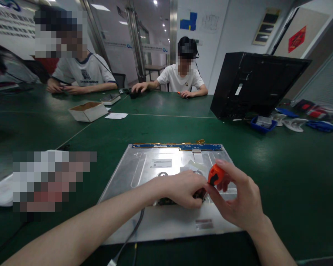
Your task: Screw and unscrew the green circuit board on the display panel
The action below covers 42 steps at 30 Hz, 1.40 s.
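A silver metal-backed display panel (116, 184) lies flat on the green table in front of me. Along its far edge runs a narrow blue circuit board (161, 146), with a flat ribbon cable (197, 157) coming off it. My right hand (242, 195) grips a screwdriver by its orange and black handle (216, 174), which stands tilted over the panel; its tip is hidden. My left hand (184, 188) rests over a dark circuit board (166, 201) in the panel's middle, its fingers curled down beside the screwdriver. What those fingers pinch, if anything, is hidden.
A black monitor housing (255, 85) stands at the back right, near a blue tray (263, 124) and bagged parts. A white open box (88, 112) sits at the back left. Dark cables (134, 229) cross the panel's near edge. Two people sit across the table.
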Motion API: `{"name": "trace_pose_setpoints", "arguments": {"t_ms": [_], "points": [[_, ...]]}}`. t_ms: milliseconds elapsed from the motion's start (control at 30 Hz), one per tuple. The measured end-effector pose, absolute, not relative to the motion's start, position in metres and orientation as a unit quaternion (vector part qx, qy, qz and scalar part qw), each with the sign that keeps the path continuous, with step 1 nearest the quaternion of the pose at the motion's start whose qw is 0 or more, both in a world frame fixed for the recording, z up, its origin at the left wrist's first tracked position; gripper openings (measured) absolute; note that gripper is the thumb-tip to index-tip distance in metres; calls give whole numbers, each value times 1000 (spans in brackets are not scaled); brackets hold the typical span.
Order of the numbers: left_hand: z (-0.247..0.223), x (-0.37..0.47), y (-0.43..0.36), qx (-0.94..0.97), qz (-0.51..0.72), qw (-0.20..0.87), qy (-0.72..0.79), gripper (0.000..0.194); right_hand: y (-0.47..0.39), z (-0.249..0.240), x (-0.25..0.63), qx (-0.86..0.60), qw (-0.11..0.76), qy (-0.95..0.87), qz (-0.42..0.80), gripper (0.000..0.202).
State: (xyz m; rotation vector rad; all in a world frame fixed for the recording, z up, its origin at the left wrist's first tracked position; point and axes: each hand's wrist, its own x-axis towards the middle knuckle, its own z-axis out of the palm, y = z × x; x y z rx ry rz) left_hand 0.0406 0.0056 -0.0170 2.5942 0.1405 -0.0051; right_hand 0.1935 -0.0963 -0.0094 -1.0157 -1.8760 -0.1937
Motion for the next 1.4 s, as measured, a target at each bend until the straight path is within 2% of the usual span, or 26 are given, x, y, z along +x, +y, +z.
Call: {"name": "trace_pose_setpoints", "arguments": {"t_ms": [1400], "points": [[-17,41,5,961,-18,272,52,6,-95,-10,193,-427,474,-766,-71,62]]}}
